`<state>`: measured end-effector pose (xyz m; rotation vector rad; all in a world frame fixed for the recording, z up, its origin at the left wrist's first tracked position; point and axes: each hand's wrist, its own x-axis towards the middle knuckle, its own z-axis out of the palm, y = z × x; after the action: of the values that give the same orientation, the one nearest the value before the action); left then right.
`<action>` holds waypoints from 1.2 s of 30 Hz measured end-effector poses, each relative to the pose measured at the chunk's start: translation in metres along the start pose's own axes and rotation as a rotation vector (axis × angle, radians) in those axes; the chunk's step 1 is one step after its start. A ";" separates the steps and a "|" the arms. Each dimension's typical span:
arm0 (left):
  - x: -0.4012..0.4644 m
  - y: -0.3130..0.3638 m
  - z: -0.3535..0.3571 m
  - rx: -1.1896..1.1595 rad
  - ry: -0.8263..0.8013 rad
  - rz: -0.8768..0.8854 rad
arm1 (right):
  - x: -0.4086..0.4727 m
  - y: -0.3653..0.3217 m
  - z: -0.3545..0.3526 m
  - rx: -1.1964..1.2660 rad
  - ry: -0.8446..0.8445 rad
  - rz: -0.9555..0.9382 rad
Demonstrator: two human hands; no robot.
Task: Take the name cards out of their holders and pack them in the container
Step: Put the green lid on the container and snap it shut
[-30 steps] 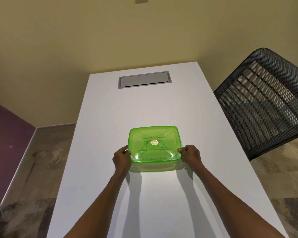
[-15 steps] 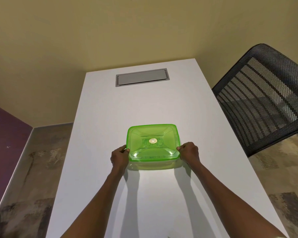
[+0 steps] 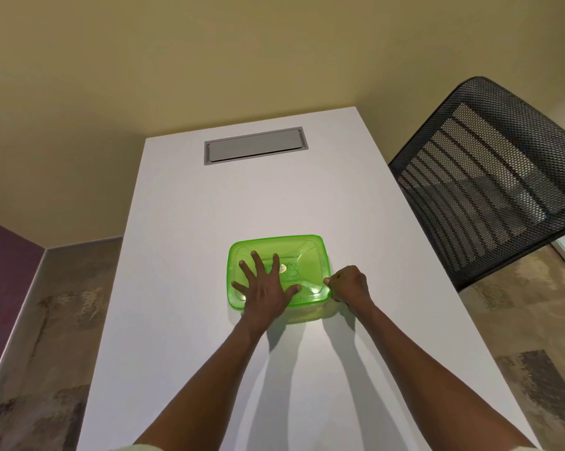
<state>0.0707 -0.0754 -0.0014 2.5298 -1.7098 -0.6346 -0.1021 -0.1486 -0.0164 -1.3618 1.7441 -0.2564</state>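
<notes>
A translucent green container (image 3: 307,255) with its lid on stands in the middle of the white table (image 3: 183,222). My left hand (image 3: 264,284) lies flat on the lid with the fingers spread. My right hand (image 3: 350,284) pinches the lid's near right corner with curled fingers. What is inside the container is hidden by the lid and my hand. No name cards or holders are in view.
A grey cable hatch (image 3: 255,145) is set into the far end of the table. A black mesh chair (image 3: 489,177) stands close to the table's right edge. The floor drops away on the left and right of the table.
My left hand has left the container's left side and now rests flat on top of the lid. My right hand stays at the right corner. The view shifted slightly.
</notes>
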 end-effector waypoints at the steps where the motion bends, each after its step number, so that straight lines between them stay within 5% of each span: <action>1: 0.003 0.005 0.000 0.023 -0.022 0.001 | 0.002 -0.001 -0.002 -0.019 -0.024 0.005; 5: 0.012 0.014 -0.004 0.049 -0.092 -0.036 | 0.020 -0.017 -0.012 -0.041 -0.118 0.009; 10: 0.020 0.024 -0.009 0.059 -0.156 -0.080 | 0.048 -0.052 -0.017 0.116 0.009 -0.109; 27: 0.018 0.027 -0.009 -0.043 -0.176 -0.057 | 0.081 -0.071 -0.006 0.100 0.024 0.040; 36: 0.014 0.016 -0.010 -0.026 -0.135 -0.027 | 0.065 -0.090 0.010 -0.137 0.042 -0.256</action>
<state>0.0643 -0.0967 0.0071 2.5501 -1.6970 -0.8427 -0.0343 -0.2346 0.0013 -1.6932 1.6438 -0.3130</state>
